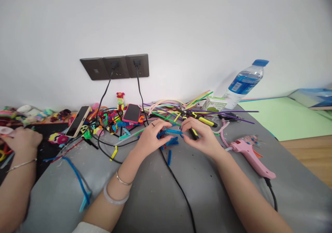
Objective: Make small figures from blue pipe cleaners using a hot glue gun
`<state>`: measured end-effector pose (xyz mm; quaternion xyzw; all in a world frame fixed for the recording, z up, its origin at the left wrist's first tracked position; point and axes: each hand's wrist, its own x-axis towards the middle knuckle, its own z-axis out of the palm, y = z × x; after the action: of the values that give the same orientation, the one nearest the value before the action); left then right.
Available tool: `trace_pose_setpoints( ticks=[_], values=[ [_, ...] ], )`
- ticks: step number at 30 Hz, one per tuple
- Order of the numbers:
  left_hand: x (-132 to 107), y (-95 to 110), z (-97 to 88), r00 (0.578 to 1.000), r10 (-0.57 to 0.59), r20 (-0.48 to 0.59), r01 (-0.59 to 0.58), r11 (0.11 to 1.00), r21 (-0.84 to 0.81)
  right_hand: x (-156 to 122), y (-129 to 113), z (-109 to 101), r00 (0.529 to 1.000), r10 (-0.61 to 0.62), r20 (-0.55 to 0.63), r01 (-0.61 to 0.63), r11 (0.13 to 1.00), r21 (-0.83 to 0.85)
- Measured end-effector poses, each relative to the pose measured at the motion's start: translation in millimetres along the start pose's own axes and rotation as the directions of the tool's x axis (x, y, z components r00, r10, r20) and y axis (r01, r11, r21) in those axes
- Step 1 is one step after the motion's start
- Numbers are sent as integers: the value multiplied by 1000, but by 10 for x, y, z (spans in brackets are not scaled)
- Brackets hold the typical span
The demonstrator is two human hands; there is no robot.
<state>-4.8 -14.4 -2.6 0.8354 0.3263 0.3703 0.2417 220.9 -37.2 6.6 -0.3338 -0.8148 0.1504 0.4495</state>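
Note:
Between my two hands, above the grey table, is a blue pipe cleaner piece. My left hand pinches its left end, and the fingers of my right hand close on its right end. Below them on the table lie short blue pipe cleaner pieces. A longer bent blue pipe cleaner rests to the left, a light blue piece at its lower end. Just behind my right hand are yellow-and-black pliers.
A pink glue gun lies at the right, its cord trailing forward. Behind stand a tilted water bottle, loose pipe cleaners and phones. A black cable crosses the table. Another person's hand is at far left.

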Motion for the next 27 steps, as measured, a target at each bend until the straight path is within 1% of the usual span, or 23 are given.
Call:
trace_pose_setpoints(
  ticks=[5, 8, 11, 17, 27],
  values=[
    [-6, -57, 21, 1000, -7, 18, 6, 999, 45, -21, 41, 17, 999, 34, 9, -34, 999, -9],
    [-9, -80, 44, 1000, -9, 12, 8, 998, 62, -26, 48, 30, 999, 48, 17, -48, 999, -16],
    [-6, -79, 68, 1000, -13, -4, 13, 997, 70, -26, 46, 47, 998, 61, 22, -60, 998, -22],
    [-10, -65, 107, 998, -56, -11, 56, 996, 62, -26, 54, 78, 997, 64, 43, -62, 998, -26],
    [3, -77, 99, 999, -51, -4, 52, 996, 76, -27, 59, 78, 996, 67, 54, -65, 997, -37]
  ],
)
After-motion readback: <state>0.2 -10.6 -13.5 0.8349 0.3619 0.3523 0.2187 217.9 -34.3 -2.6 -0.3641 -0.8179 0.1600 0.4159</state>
